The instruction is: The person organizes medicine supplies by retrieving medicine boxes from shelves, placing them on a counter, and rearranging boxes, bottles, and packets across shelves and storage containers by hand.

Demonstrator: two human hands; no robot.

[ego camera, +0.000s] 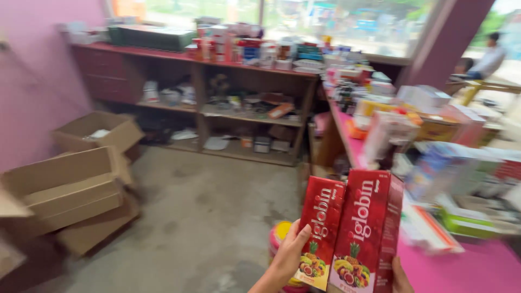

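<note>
Red cardboard cartons, two, tall and upright, fruit pictured at the foot. Left hand clasps the left carton low on its side, thumb across the front; right hand, mostly hidden, grips the right carton near its base. Likely light to moderate, stiff-walled, smooth, crushable at the corners; best held low across the narrow sides. Both held above the pink counter edge; cardboard boxes lie at left.

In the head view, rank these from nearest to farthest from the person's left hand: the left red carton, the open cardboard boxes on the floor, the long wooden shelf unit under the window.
1. Left red carton: held in the left hand, thumb on its front.
2. Open cardboard boxes: on the floor, to the left by the pink wall.
3. Wooden shelf unit: against the far wall, beyond the floor.
</note>
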